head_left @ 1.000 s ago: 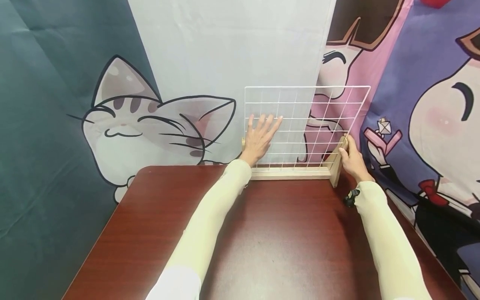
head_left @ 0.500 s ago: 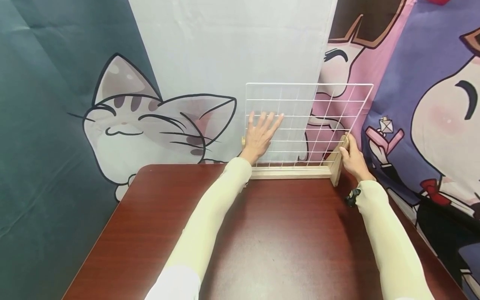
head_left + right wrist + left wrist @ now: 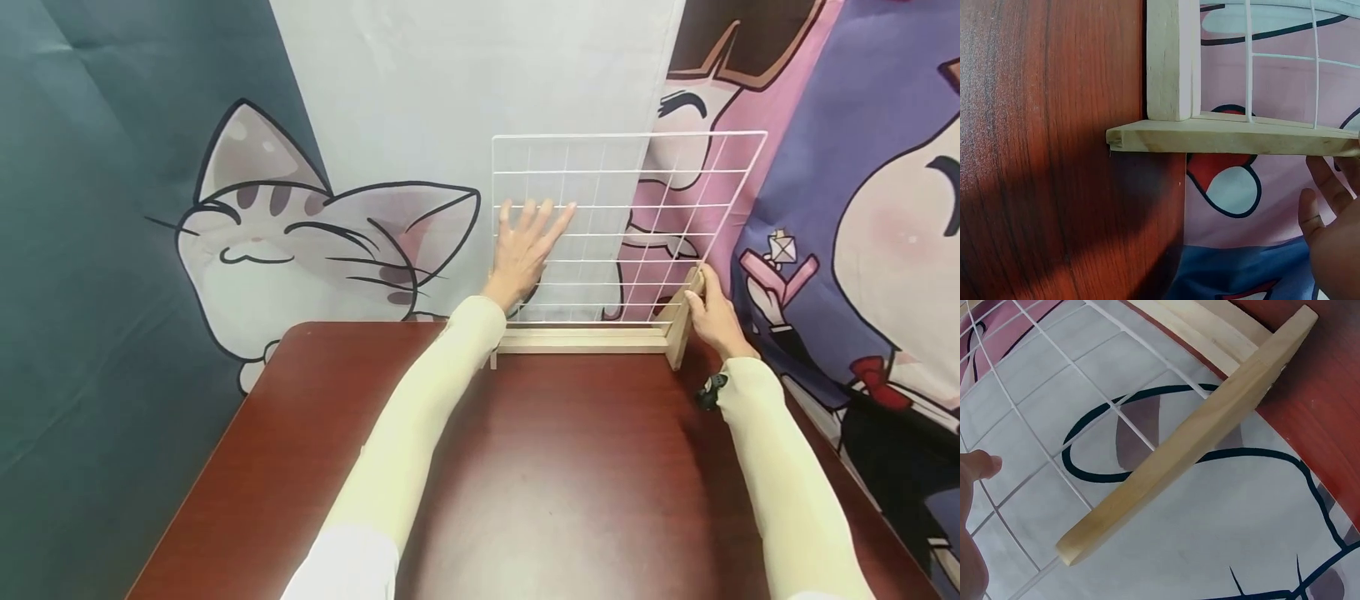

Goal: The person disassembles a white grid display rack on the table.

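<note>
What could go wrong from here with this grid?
1. Left grip has fingers spread at the grid, not visibly hooked round a wire, so the grid may slip or tip back.
2. Base rail sits near the table's far edge; a hard push might slide it off.
3. Right grip is at the right board's upper end; uneven force could twist things.

Left hand [image 3: 521,257] splayed above the desk's [image 3: 570,467] far edge — arm [image 3: 408,417] outstretched. Right hand [image 3: 717,317] curled, near the far right corner
</note>
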`<action>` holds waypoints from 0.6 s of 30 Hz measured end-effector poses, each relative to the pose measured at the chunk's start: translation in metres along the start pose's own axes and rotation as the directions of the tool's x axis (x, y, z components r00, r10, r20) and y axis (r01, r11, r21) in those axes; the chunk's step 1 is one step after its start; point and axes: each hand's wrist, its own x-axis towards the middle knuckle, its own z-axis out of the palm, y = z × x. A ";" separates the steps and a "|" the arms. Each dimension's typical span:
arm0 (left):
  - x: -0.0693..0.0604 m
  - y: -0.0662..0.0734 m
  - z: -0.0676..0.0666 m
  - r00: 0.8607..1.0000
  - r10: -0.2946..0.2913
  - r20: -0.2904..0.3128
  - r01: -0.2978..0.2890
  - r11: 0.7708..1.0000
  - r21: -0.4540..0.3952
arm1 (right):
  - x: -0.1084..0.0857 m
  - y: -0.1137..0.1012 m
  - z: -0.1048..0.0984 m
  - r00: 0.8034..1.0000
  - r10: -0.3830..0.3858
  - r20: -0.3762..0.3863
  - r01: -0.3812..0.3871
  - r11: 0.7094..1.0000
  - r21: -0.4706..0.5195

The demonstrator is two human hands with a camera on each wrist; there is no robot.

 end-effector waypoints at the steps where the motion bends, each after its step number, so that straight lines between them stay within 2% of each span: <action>1: 0.002 0.000 -0.001 1.000 0.004 0.006 -0.004 1.000 -0.002 | 0.000 0.001 -0.001 1.000 0.000 0.000 0.000 1.000 -0.004; 7: 0.008 0.001 -0.003 1.000 0.009 0.013 -0.009 1.000 -0.008 | -0.005 0.004 0.001 1.000 0.004 0.006 -0.004 1.000 -0.006; 12: 0.024 -0.005 -0.012 1.000 0.008 -0.028 -0.008 1.000 -0.003 | -0.002 0.004 0.000 1.000 -0.027 -0.014 0.028 1.000 0.009; 18: 0.041 -0.015 -0.027 0.999 0.001 -0.041 -0.002 1.000 -0.023 | -0.001 0.000 -0.002 0.999 -0.029 -0.019 0.029 1.000 0.008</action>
